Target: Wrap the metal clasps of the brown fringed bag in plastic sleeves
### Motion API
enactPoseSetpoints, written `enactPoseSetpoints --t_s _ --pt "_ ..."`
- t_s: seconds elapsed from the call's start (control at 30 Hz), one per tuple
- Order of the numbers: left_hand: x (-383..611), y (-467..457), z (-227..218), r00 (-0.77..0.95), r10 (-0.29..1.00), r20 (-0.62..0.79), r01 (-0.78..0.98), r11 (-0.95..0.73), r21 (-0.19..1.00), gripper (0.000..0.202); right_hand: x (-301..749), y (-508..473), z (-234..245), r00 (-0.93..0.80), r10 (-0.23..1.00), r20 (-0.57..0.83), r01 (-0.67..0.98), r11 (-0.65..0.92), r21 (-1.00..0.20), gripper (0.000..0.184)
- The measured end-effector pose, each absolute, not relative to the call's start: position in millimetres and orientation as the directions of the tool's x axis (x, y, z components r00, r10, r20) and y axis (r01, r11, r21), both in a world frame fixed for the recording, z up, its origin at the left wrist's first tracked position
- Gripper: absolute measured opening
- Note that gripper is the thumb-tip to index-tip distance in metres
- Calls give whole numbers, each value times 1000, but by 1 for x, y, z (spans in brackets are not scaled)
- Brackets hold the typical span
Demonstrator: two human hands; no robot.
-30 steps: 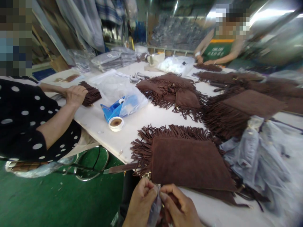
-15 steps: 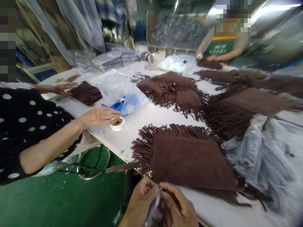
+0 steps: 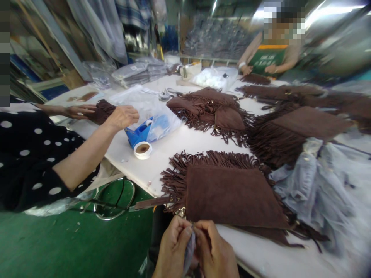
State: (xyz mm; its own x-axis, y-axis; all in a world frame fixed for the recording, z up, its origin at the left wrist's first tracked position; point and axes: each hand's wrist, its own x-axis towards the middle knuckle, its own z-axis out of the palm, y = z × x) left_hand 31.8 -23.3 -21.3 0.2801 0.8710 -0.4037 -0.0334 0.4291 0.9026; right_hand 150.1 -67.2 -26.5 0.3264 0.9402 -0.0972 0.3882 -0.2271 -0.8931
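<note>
1. The left hand (image 3: 173, 245) has its thumb and forefinger pinched together on the top of a translucent plastic wrap (image 3: 189, 253).
2. The right hand (image 3: 216, 245) is clamped on the same end from the other side, its fingertips almost meeting the left's.
3. The wrap hangs down between the palms, at the near edge of the white desk (image 3: 193, 139); what it covers is too blurred to tell.
4. Just beyond the fingers, a brown fringed bag (image 3: 236, 195) lies flat, fringe spread along its far and left sides. Its gold clasp (image 3: 181, 212) sits just above the left hand, and a strap (image 3: 152, 203) reaches leftward past the edge.
5. Grey plastic (image 3: 305, 181) lies bunched beside the bag's right side.
6. Farther off are a heap of brown bags (image 3: 207, 102) and a round white tub (image 3: 142, 155) beside a blue object (image 3: 133, 137).
7. At left, a co-worker in a polka-dot sleeve (image 3: 69, 170) touches a dark fringed piece (image 3: 100, 111).
</note>
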Motion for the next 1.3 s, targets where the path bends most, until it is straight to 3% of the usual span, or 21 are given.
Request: enactPoseSetpoints --t_s 0.27,0.5,0.63,0.8,0.97,1.13,1.3 --pt "31 -20 -23 279 884 -375 -62 406 912 21 148 -64 -26 335 934 -123 431 -268 -862 32" --pt "37 -21 -18 267 829 -492 -228 550 803 22 146 -69 -25 357 928 -108 262 -210 -942 33" --pt "39 -27 -26 208 870 -448 -138 479 867 24 148 -77 -32 382 919 -101 242 -205 -948 37" --pt "37 -33 -31 129 956 -265 107 252 962 23 147 -80 -33 362 927 -102 207 -186 -960 39" --pt "35 -36 -30 130 987 -89 404 29 914 17 143 -77 -33 342 923 -176 40 -201 -979 39" --pt "37 -40 -35 139 989 51 434 -107 895 14 144 -72 -33 278 931 -235 -23 -238 -971 40" --pt "36 -41 -33 200 979 42 413 -123 902 13 150 -70 -30 248 946 -209 127 -246 -961 41"
